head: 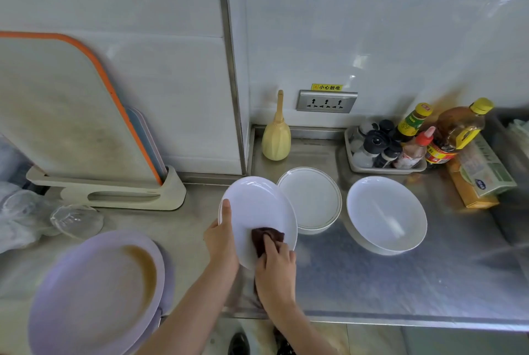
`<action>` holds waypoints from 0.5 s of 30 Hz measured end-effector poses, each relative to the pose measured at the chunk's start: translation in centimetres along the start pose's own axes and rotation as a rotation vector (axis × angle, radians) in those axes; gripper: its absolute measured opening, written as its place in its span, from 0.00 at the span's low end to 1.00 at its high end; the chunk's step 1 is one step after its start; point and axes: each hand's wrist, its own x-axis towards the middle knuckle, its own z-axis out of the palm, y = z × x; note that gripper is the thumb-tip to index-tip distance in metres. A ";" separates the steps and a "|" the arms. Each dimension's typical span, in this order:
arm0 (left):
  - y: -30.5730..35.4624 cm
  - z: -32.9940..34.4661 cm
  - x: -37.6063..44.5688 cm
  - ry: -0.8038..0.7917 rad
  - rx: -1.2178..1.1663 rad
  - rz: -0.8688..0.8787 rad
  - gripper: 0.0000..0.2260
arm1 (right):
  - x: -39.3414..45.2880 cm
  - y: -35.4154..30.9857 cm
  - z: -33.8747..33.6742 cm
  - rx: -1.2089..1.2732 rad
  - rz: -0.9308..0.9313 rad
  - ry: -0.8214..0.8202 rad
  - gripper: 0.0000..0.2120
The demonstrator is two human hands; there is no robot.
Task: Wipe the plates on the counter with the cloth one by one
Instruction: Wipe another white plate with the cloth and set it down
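My left hand [221,236] grips the left rim of a white plate [257,208], holding it tilted above the steel counter [372,283], thumb on its face. My right hand [276,268] presses a dark brown cloth [264,237] against the plate's lower face; part of the cloth hangs below the hand. Behind it stands a short stack of gold-rimmed white plates [310,200]. A white bowl [386,214] sits to the right. A lilac plate with brown residue [97,291] lies at the lower left.
A cutting board in a rack [106,194] leans on the left wall. A glass dish [76,220], a yellow brush [276,137], a tray of bottles [383,151], an oil bottle [458,128] and boxes [481,174] line the back and right. The counter's front edge runs below my arms.
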 end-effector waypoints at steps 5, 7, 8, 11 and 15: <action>0.7 -1.0 -0.4 -0.052 -0.070 0.063 0.18 | -1.8 -2.2 0.6 0.215 -0.256 -0.058 0.25; 0.7 -1.9 0.2 -0.038 -0.057 0.038 0.18 | -1.7 -1.0 1.0 0.152 -0.411 -0.010 0.21; 0.8 -2.5 0.6 -0.028 -0.053 0.019 0.18 | -1.4 0.1 1.2 0.091 -0.489 0.034 0.19; 1.1 -4.0 1.7 -0.025 -0.019 -0.020 0.19 | 0.0 3.1 1.1 -0.092 -0.616 0.086 0.15; 0.7 -5.0 3.4 -0.043 0.072 0.012 0.18 | 2.0 4.4 0.0 -0.087 -0.263 0.219 0.15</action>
